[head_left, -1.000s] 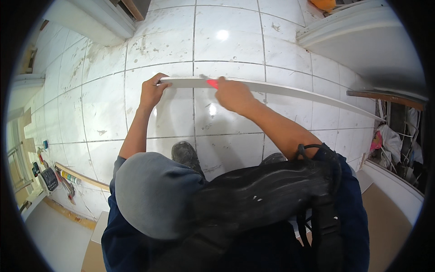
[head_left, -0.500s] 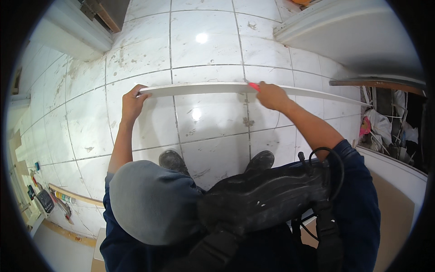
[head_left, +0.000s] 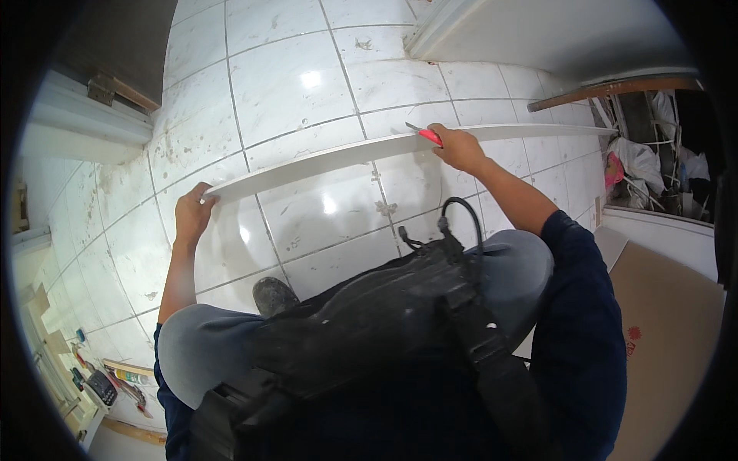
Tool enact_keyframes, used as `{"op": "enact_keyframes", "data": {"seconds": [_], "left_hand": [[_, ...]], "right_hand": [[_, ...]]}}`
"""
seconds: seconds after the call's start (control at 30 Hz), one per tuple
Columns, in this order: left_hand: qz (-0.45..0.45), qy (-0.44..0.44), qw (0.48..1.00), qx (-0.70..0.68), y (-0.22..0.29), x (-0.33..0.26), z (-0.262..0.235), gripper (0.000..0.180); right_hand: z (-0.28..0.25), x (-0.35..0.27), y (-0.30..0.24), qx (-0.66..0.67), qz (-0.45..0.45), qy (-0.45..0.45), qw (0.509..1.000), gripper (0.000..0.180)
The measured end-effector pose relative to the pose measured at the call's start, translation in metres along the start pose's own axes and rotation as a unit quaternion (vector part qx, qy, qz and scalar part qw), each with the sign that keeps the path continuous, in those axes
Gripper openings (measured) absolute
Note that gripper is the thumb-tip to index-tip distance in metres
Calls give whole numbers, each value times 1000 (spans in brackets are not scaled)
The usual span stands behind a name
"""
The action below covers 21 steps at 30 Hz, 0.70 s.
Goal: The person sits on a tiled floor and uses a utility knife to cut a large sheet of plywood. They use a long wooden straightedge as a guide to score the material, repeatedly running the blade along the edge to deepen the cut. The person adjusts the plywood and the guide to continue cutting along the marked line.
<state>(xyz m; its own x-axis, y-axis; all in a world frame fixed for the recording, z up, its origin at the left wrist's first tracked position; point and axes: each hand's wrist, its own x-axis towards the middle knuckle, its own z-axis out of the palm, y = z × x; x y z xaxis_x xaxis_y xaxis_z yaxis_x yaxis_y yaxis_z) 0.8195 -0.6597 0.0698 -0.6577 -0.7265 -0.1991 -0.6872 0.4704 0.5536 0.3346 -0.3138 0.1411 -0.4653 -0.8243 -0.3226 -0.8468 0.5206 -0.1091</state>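
A long, narrow white strip (head_left: 307, 167) stretches across in front of me, held above the tiled floor. Around its left end my left hand (head_left: 192, 211) is closed, thumb on the near side. My right hand (head_left: 458, 149) grips a red utility knife (head_left: 430, 137) over the strip's far edge. The knife's thin blade points up and to the left, beyond the strip. Part of the knife's handle is hidden by my fingers. Toward the right, the strip runs on to a dark opening in the wall.
White floor tiles (head_left: 277, 65) bear dirt and smudges. A dark recess (head_left: 676, 154) with bags and rods lies at right, by a brown wooden edge (head_left: 615, 88). A brown board (head_left: 669, 338) leans at lower right. Several tools, including a dark boxy item (head_left: 101, 386), lie at lower left.
My view has turned, and the strip now slants, with its left end nearer me. My right hand has shifted slightly, and the knife blade shows more clearly past the edge.
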Motion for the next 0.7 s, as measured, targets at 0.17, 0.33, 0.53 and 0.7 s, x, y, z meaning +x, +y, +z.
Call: {"op": "enact_keyframes", "data": {"seconds": [0.17, 0.33, 0.53, 0.7], "left_hand": [[11, -145, 976, 165, 44, 13, -15, 56], [57, -297, 927, 220, 92, 42, -16, 68], [91, -302, 945, -81, 180, 46, 66, 48], [111, -274, 952, -74, 188, 51, 84, 28]], "right_hand": [[21, 11, 6, 50, 66, 45, 996, 32], [40, 1, 14, 64, 54, 94, 992, 28], [51, -13, 13, 71, 53, 133, 987, 29], [43, -23, 11, 97, 79, 119, 985, 27]]}}
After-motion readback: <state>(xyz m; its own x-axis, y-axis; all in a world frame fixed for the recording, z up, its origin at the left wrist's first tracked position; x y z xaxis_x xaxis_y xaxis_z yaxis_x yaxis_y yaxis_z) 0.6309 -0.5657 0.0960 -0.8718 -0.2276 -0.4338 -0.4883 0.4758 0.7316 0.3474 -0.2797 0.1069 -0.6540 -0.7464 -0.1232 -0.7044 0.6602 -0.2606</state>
